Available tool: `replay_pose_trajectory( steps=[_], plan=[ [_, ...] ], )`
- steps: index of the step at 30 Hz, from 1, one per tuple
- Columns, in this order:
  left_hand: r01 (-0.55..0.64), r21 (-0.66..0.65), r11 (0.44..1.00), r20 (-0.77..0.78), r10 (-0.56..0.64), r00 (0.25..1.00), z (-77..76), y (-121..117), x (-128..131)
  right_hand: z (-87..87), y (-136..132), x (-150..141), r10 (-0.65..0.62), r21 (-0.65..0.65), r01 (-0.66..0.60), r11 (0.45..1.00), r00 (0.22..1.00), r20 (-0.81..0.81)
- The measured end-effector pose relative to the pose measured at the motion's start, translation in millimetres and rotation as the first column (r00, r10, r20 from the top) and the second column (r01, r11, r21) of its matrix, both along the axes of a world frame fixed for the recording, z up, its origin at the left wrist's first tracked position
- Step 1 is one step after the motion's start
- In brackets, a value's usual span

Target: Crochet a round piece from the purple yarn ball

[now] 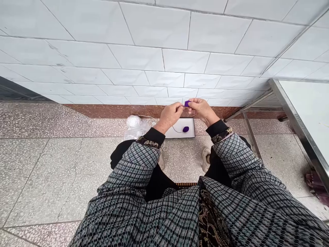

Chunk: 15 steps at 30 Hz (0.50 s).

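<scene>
My right hand (202, 110) pinches a small purple piece of yarn work (187, 103) between thumb and fingers, held up before the wall. Close beside it, my left hand (171, 116) is closed, its fingertips pressed together at the left edge of the piece. What those fingers grip is too small to make out. Below the hands, a purple yarn ball (185, 129) lies in a shallow white box (180, 122) with a dark rim. A dark strand of yarn (176, 130) curves from the ball up toward my left hand, which hides part of the box.
White yarn balls (133, 122) in clear plastic lie on the floor left of the box. A metal-framed table (303, 130) stands at the right. The tiled wall (177, 61) rises just beyond the hands. My shoes (206, 159) flank the space before the box.
</scene>
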State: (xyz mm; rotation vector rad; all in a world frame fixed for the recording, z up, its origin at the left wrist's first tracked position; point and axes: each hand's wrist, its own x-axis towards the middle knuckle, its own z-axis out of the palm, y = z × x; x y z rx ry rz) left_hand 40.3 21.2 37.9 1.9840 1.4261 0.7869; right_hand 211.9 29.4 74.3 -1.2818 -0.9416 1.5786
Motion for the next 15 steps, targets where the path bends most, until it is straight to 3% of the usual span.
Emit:
replay_pose_trajectory(
  steps=[4,6,8,11,15],
  plan=[
    [0.208,0.072,0.975,-0.178,-0.193,0.965,-4.7,-3.4,1.8,-5.0,3.4,0.6,-0.053,0.011,0.052,0.999,0.992,0.116],
    [0.251,0.107,0.962,-0.229,-0.222,0.948,-3.7,-3.0,-2.1,-11.9,4.3,2.9,0.014,0.007,-0.016,1.0,0.967,0.254],
    [0.212,0.143,0.967,-0.223,-0.177,0.959,-1.2,0.1,-8.6,-17.8,3.8,6.2,0.172,-0.009,-0.18,0.984,0.925,0.339],
    [0.145,0.168,0.975,-0.133,-0.124,0.983,0.8,8.0,-17.2,-19.6,1.4,10.2,0.365,-0.008,-0.373,0.928,0.905,0.22],
    [0.126,0.116,0.985,-0.034,-0.122,0.992,-3.6,14.8,-17.3,-12.8,0.4,10.2,0.256,-0.011,-0.256,0.966,0.967,-0.01]
  ],
)
